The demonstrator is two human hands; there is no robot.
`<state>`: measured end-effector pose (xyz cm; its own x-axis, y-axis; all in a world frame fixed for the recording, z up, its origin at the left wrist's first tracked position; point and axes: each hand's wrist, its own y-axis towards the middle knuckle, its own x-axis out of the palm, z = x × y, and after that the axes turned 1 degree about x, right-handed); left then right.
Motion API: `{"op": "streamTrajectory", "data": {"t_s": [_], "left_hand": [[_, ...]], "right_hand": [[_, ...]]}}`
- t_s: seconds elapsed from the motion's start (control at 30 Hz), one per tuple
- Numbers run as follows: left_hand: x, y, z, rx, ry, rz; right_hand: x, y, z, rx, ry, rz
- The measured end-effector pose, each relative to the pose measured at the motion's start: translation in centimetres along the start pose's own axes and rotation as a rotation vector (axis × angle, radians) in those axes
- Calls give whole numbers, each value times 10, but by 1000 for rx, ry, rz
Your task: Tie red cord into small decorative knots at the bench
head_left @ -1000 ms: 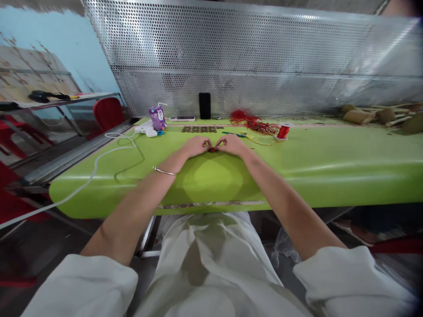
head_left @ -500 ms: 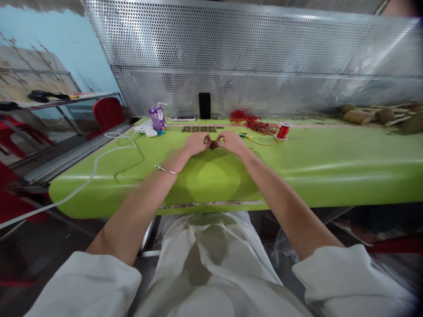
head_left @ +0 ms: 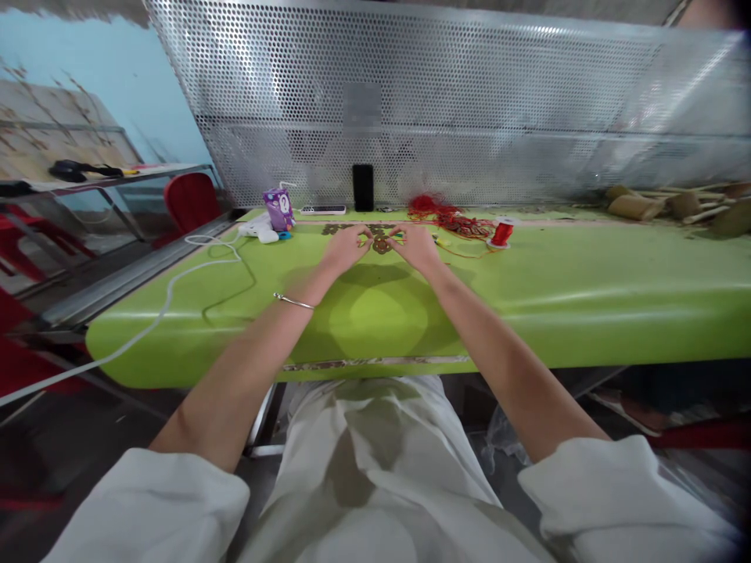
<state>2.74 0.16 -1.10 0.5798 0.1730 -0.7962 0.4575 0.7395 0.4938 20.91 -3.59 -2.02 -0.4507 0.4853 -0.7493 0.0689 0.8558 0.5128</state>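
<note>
A small brown, flower-shaped openwork piece (head_left: 381,245) with a reddish centre sits between my two hands over the green tabletop (head_left: 575,281). My left hand (head_left: 347,248) pinches its left edge between thumb and forefinger. On the opposite side, my right hand (head_left: 418,246) is closed in a pinch at the right edge. Right behind them lie rows of small dark brown pieces (head_left: 335,228), partly covered by my hands. A red thread spool (head_left: 502,233) stands to the right, with a loose thread running toward my right hand. The fingertips are too small to show finer detail.
A tangle of red thread (head_left: 431,206) and a black phone (head_left: 363,188) are at the back, before a perforated metal panel (head_left: 411,94). At left are a purple drink carton (head_left: 279,209) and a white cable (head_left: 170,293). Wooden pieces (head_left: 637,206) lie far right.
Both hands have moved slightly away from me with the brown piece, toward the rows behind. The piece now shows its round face, and my fingers are a bit more extended.
</note>
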Motion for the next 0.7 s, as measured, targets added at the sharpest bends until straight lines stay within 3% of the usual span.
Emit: {"op": "streamTrajectory", "data": {"t_s": [0.2,0.7], "left_hand": [[-2,0,2,35,-64,0],[1,3,-3,59,114,-73]], "right_hand": [[0,1,3,-41,2,-8],[-2,1,1,-19,-64,-117]]}}
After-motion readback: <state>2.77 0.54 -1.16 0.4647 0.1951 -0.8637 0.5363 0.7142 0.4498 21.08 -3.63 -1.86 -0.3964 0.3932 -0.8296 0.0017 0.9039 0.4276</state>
